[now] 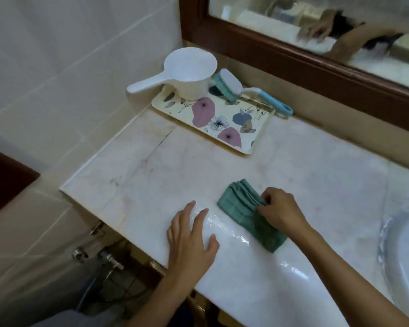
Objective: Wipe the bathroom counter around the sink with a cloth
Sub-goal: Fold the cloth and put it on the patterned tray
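A teal cloth point(240, 207), bunched into pleats, lies on the pale marble worktop point(293, 166), its length running from 11 o'clock to 5 o'clock. The right grip point(281, 211) has its fingers curled and pinches the gathered folds along the cloth's 3 o'clock edge, with the wrist over the cloth's near end. The left grip point(191, 241) is released: fingers straight and spread, palm down on the worktop at 8 o'clock of the cloth, near it but not touching it. The marble between and in front of the two shines wet.

The white sink point(406, 256) sits at 3 o'clock of the cloth, cut off by the picture's edge. At 12 o'clock, in the far corner against the tiled wall point(57, 67), lies a flowered tray point(229, 114). A white dipper point(189, 74) stands on its far end, handle pointing to 9 o'clock. A scrub brush point(229, 86) leans beside it, blue handle reaching to 4 o'clock past the tray's rim. A wood-framed mirror point(316, 24) hangs above.
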